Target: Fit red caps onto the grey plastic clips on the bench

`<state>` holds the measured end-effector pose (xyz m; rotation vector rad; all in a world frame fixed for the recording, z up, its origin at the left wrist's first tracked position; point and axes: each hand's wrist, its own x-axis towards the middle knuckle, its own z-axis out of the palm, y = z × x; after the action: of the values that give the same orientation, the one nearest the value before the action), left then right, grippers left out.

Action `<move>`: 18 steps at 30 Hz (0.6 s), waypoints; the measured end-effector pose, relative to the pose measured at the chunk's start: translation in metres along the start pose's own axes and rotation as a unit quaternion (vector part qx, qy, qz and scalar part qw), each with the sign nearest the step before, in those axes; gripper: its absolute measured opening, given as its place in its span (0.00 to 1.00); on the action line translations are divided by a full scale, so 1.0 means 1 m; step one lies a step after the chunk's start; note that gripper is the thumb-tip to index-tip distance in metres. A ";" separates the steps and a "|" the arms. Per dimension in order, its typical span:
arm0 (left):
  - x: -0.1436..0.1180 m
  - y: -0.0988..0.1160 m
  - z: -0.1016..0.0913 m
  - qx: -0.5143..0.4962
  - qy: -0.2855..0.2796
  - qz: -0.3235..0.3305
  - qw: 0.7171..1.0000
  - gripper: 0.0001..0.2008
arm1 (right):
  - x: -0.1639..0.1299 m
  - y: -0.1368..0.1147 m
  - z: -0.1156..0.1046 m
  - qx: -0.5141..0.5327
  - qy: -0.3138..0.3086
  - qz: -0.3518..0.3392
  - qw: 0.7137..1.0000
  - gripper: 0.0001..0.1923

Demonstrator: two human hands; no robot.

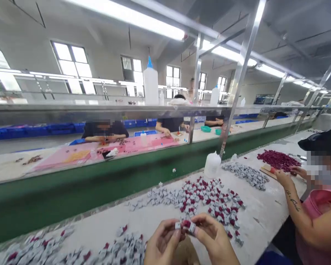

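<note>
My left hand (163, 243) pinches a small pale grey block-like piece (177, 225) between thumb and fingertips. Close beside it, my right hand (213, 237) grips a small grey and dark red piece (189, 226). The two pieces are held almost together above the bench; whether they touch I cannot tell. Just beyond my hands spreads a heap of grey-and-dark-red pieces (209, 198), running into plain grey pieces (165, 195) on its left. Another mixed heap (121, 248) lies at the lower left.
A white squeeze bottle (212, 166) stands at the bench's far edge, before a green conveyor belt (99, 200). At right a co-worker's arm (294, 200) reaches toward dark red pieces (277, 159). Overhead runs a shelf (99, 109) with metal posts; people sit opposite.
</note>
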<state>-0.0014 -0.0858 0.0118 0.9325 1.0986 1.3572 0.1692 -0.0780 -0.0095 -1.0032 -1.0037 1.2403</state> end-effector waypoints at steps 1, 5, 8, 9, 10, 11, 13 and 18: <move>-0.004 0.003 0.000 0.004 -0.012 0.006 1.000 0.29 | -0.004 -0.005 -0.001 -0.016 0.003 -0.003 1.000 0.29; -0.012 0.015 0.001 0.020 -0.040 0.000 0.999 0.21 | -0.010 -0.020 -0.005 -0.056 -0.016 -0.007 0.998 0.26; -0.010 0.015 0.002 0.016 -0.045 -0.016 0.999 0.18 | -0.008 -0.021 -0.007 -0.058 -0.014 0.009 0.998 0.20; -0.009 0.014 0.002 0.012 -0.048 -0.020 0.999 0.17 | -0.008 -0.020 -0.008 -0.061 -0.011 0.012 0.998 0.19; -0.008 0.012 0.002 0.009 -0.050 -0.021 0.998 0.17 | -0.008 -0.019 -0.008 -0.065 -0.010 0.013 0.998 0.19; -0.008 0.011 0.001 0.007 -0.052 -0.021 0.998 0.17 | -0.008 -0.018 -0.009 -0.070 -0.011 0.012 0.997 0.18; -0.006 0.008 0.001 0.006 -0.056 -0.018 0.998 0.17 | -0.007 -0.017 -0.009 -0.080 -0.016 0.009 0.997 0.17; -0.002 0.005 -0.001 -0.004 -0.063 -0.014 0.998 0.15 | -0.003 -0.019 -0.009 -0.092 -0.016 0.007 0.996 0.15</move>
<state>-0.0036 -0.0877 0.0168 0.9801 1.0070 1.2623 0.1824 -0.0825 0.0067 -1.1365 -1.1535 1.1934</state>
